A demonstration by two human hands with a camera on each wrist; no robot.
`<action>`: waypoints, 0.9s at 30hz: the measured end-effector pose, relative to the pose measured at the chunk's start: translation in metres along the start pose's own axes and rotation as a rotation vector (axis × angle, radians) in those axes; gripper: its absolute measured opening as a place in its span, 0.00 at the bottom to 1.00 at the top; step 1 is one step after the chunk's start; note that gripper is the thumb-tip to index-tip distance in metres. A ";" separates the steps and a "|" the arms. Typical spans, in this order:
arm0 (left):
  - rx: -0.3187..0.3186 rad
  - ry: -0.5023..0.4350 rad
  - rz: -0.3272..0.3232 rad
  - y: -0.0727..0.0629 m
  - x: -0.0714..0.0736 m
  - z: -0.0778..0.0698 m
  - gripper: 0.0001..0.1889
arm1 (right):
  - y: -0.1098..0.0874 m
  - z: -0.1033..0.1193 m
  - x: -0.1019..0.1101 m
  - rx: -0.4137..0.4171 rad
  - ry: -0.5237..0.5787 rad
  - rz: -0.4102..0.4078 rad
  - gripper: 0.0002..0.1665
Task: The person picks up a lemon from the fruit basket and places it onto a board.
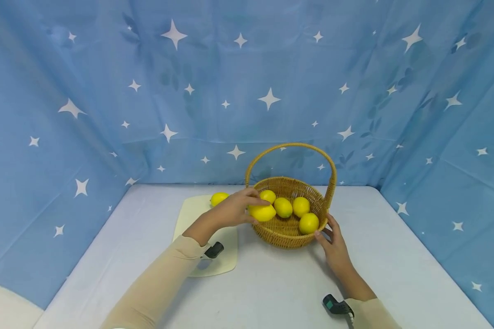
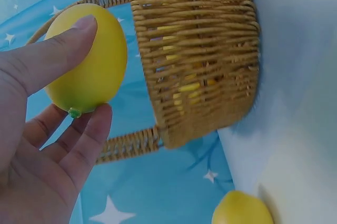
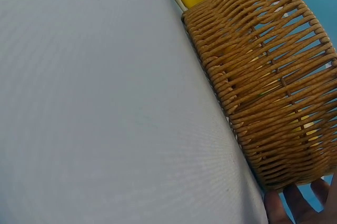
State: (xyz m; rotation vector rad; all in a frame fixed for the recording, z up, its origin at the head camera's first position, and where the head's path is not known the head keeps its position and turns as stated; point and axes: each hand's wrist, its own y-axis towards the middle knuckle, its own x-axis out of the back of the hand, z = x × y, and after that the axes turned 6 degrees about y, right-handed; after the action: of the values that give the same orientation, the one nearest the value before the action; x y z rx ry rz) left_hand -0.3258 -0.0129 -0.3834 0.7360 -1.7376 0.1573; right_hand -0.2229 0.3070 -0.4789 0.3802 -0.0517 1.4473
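Observation:
My left hand [image 1: 238,206] pinches a yellow lemon [image 1: 262,213] between thumb and fingers at the left rim of a woven basket [image 1: 286,240]. The left wrist view shows this lemon [image 2: 100,61] beside the basket wall, its green stem end turned toward the fingers. Inside the basket lie several more lemons [image 1: 283,208]. At the basket's right front, the thumb and fingers of my right hand [image 1: 336,249] touch the rim and outer side. Three of those fingertips show against the wicker [image 3: 274,129] in the right wrist view.
A cream board [image 1: 226,260] lies left of the basket, partly under my left arm. One lemon [image 1: 219,198] sits at its far end. The basket's tall handle [image 1: 294,145] arches above it. A blue star-patterned curtain [image 1: 238,82] surrounds the white table [image 1: 271,292].

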 end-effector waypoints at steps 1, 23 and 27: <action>-0.005 0.004 -0.005 -0.003 0.002 0.001 0.31 | -0.001 0.005 0.000 -0.001 -0.001 0.000 0.43; 0.179 0.106 -0.033 -0.087 0.011 0.057 0.30 | 0.007 -0.019 0.003 0.010 -0.041 -0.009 0.45; 0.223 0.113 -0.037 -0.102 0.011 0.069 0.30 | 0.004 -0.019 0.003 0.014 -0.034 -0.007 0.45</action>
State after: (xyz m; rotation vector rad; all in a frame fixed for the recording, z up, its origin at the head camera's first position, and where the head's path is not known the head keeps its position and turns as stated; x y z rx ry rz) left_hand -0.3287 -0.1302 -0.4221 0.9042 -1.6128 0.3653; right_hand -0.2303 0.3161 -0.4949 0.4163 -0.0674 1.4354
